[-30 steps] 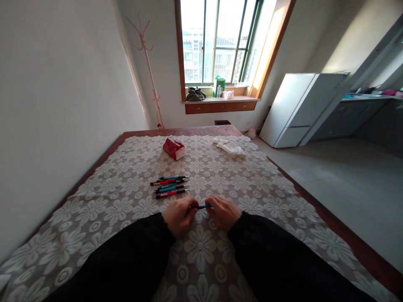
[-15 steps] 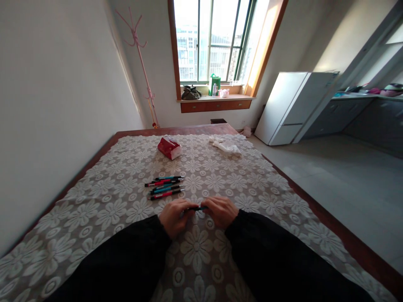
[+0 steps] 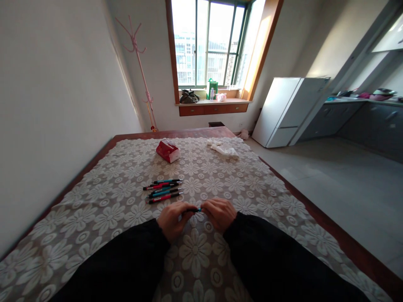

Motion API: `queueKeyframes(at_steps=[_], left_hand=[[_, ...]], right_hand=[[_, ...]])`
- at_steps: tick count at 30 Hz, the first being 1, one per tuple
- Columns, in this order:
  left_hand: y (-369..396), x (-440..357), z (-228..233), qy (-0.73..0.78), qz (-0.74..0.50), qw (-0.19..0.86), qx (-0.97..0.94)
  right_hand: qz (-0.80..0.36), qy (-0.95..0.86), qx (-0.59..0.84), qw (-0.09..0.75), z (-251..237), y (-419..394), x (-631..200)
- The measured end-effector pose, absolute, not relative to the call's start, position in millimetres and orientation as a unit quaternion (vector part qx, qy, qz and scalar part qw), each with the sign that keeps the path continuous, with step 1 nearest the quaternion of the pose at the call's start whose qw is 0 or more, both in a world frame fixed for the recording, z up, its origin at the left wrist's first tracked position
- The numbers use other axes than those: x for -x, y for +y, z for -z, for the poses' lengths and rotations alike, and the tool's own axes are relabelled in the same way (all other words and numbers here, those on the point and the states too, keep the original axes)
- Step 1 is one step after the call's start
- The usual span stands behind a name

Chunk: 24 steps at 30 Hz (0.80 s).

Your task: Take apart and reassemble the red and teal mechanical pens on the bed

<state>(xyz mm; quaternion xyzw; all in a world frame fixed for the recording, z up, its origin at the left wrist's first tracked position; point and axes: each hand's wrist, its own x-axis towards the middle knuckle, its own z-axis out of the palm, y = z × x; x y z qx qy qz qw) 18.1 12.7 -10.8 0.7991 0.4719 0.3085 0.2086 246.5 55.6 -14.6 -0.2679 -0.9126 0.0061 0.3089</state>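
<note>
Big bench (image 3: 283, 197) under a lace flower cloth (image 3: 103, 209) fills most of the view, with a fridge (image 3: 289, 111) off at 2 o'clock. On the cloth there's a red tissue pack (image 3: 168, 151) at 12 and a white rag (image 3: 224, 149) around 1. A pile of pens (image 3: 163, 190), red and teal, lies at 11 from the hands. Left hand (image 3: 172, 219) and right hand (image 3: 219, 214) are both curled closed on one teal pen (image 3: 194, 209), each pinching an end, held level just above the cloth at dead centre. My take: looks like it's being twisted or pulled apart, so keep both grips close to the joint and stay low over the cloth so small bits don't roll off.
</note>
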Motion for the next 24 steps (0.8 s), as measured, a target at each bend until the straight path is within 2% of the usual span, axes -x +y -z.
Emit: queueKeyframes(at_steps=[8,14,19,24], left_hand=[[12.7,-19.0,7.2,0.469,-0.314,0.181,-0.806],[13.1,-18.2,6.1,0.481,-0.313,0.195,-0.795],[12.3,-17.7,7.2,0.466,-0.313,0.194,-0.805],[13.2,-16.6,7.6,0.52,-0.306,0.194,-0.774]], right_hand=[[0.025,-0.917,0.249,0.31,16.2,58.7,-247.6],[0.011,-0.914,0.268,0.305,15.6,58.7,-247.3],[-0.002,-0.923,0.281,0.264,18.4,58.1,-248.6],[-0.017,-0.918,0.301,0.259,21.5,57.7,-248.6]])
